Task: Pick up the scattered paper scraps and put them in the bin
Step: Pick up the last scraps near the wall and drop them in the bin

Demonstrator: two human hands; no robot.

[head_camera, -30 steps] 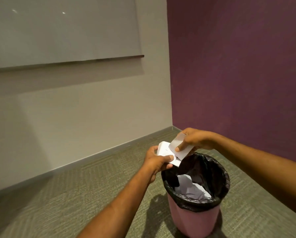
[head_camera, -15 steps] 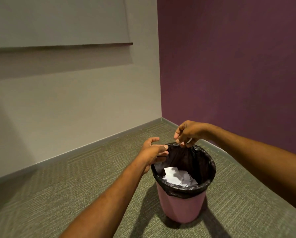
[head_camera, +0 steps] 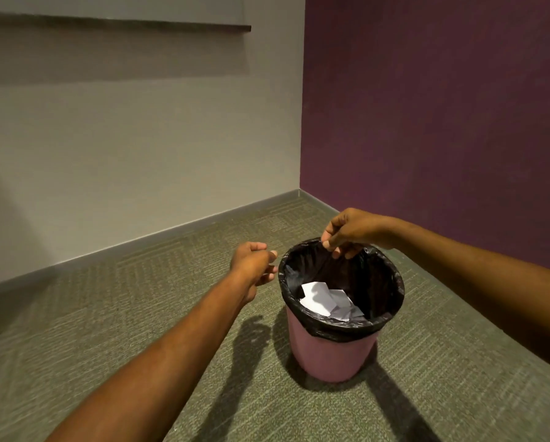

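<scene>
A pink bin with a black liner stands on the carpet near the corner of the room. White paper scraps lie in a pile inside it. My left hand hovers just left of the bin's rim, fingers loosely curled and apart, holding nothing. My right hand hangs over the far rim, fingertips pinched together and pointing down at the liner's edge. No paper shows in either hand.
Grey-green carpet covers the floor around the bin. A beige wall with a board's lower edge stands on the left, and a purple wall rises close behind the bin on the right.
Both hands held white paper scraps over the bin a second ago. The scraps have dropped into the bin, and my left hand has drawn back to the left of the rim.
</scene>
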